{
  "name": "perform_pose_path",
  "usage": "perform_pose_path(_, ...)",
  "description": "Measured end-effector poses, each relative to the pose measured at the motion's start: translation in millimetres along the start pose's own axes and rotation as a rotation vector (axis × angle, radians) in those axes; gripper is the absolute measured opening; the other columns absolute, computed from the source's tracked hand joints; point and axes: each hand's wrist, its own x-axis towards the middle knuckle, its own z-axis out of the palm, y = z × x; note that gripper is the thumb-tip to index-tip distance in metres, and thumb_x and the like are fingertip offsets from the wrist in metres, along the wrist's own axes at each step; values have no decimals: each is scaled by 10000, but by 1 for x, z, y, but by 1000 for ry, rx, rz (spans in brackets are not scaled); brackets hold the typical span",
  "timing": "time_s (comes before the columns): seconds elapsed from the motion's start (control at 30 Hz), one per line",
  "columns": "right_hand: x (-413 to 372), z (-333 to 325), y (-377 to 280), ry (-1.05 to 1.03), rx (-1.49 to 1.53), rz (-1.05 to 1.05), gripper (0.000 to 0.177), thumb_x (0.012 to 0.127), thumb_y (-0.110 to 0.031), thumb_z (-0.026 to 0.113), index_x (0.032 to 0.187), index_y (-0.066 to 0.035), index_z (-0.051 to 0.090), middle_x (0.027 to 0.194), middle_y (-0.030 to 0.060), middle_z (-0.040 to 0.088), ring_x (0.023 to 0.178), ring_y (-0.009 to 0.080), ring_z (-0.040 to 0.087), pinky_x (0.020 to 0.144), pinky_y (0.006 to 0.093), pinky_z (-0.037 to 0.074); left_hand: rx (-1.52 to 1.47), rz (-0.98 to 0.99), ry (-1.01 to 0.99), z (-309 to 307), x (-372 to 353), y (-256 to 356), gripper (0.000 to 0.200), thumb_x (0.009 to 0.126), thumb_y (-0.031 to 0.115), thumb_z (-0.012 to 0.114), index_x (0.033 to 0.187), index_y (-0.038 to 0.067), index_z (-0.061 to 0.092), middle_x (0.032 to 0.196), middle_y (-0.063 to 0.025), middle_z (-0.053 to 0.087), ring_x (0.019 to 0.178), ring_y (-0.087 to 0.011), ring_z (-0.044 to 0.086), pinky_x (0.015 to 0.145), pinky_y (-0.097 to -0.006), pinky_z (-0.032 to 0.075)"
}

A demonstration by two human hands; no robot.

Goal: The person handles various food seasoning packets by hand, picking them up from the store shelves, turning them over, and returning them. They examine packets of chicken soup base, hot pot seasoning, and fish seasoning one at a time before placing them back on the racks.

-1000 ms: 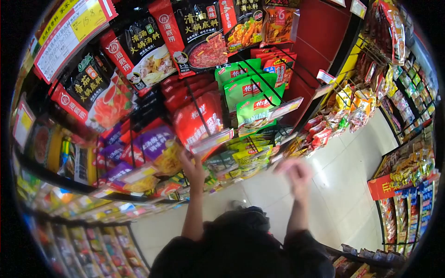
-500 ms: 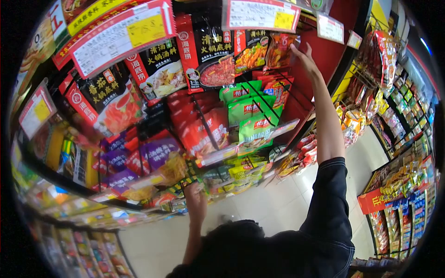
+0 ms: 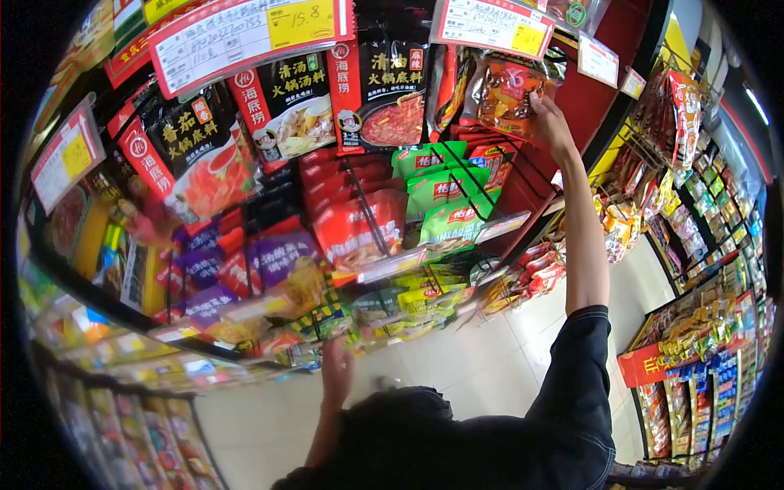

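My right hand (image 3: 550,126) is closed on the right side of a reddish-brown seasoning packet (image 3: 508,96) at the upper shelf, its thumb across the front. Just left of that packet, another narrow seasoning packet (image 3: 446,86) is partly covered. Black-and-red hotpot base pouches (image 3: 380,94) hang further left. Below the held packet stand green seasoning pouches (image 3: 447,192) behind a wire divider. My left hand (image 3: 336,371) is low, beside the lower shelf edge, with its fingers loosely extended and somewhat blurred. Nothing shows in it.
Price tags (image 3: 253,42) hang over the front of the top row. Red pouches (image 3: 359,229) and purple pouches (image 3: 282,261) fill the row below. A red shelf side panel (image 3: 584,90) stands right of my hand. More stocked racks (image 3: 694,359) line the right, across a tiled floor (image 3: 465,351).
My right hand has closed around the packet's edge and the packet has come forward and tilted, off the one behind. My left hand has dropped a little. The view has shifted slightly.
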Motion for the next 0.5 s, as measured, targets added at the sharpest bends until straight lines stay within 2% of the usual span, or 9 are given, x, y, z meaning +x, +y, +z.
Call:
perform_pose_path(0.03,-4,1,-1,65,-8,-23,464,1013,-413,593,1273,-29,626,1108,11,674,1015,115,596,923,291,448,8,22,-19,0,1,-4,321,920,26,574,1241,39,572,1179,-153,559,950,-238,613,735,-314,536)
perform_pose_path(0.13,-24,-6,-5,243,-30,-108,453,1029,-415,558,1271,-38,628,1097,17,674,1002,113,594,919,282,443,-30,-83,-144,-1,-1,-6,335,930,27,596,1261,35,542,1232,-126,534,956,-218,637,809,-326,542)
perform_pose_path(0.2,-40,-22,-1,335,-45,-179,426,1037,-407,542,1245,-48,637,1059,12,675,963,106,595,889,269,446,10,-29,-142,-2,-3,-5,334,931,35,598,1261,37,546,1215,-125,542,933,-218,642,796,-327,542)
perform_pose_path(0.23,-67,-19,-24,272,109,-20,383,1043,-396,526,1189,-63,646,984,-5,669,859,101,597,806,256,461,28,-3,-141,-1,-5,-5,333,932,39,599,1261,38,548,1207,-124,546,921,-219,644,790,-327,541)
perform_pose_path(0.27,-78,-25,-28,276,84,-52,347,1047,-385,515,1148,-82,650,923,-18,655,757,94,582,705,260,467,32,7,-146,-2,-6,-8,330,933,43,599,1259,37,548,1196,-126,552,915,-219,646,784,-331,541)
perform_pose_path(0.33,-98,-33,-38,303,279,40,343,1057,-368,485,1180,-88,642,975,13,684,789,132,635,724,306,511,40,27,-158,-2,-10,-13,323,936,53,600,1255,36,548,1173,-130,563,903,-220,650,772,-338,540)
perform_pose_path(0.37,-123,-17,-66,307,381,91,357,1066,-351,455,1199,-68,627,1036,47,703,858,170,675,773,345,541,34,24,-168,-3,-11,-11,318,937,53,596,1251,34,549,1163,-133,567,900,-222,651,770,-339,539)
perform_pose_path(0.4,-131,-29,-66,253,442,123,383,1066,-354,447,1229,-49,611,1085,71,709,923,201,692,832,376,551,27,23,-178,-5,-11,-7,313,937,53,592,1247,31,550,1153,-136,572,897,-223,652,768,-340,539)
perform_pose_path(0.5,-159,-56,-74,312,289,205,392,1072,-343,440,1274,-45,595,1094,77,701,939,200,686,841,366,543,18,15,-225,-5,-11,-4,286,938,48,578,1223,27,560,1133,-141,583,885,-229,654,760,-340,537)
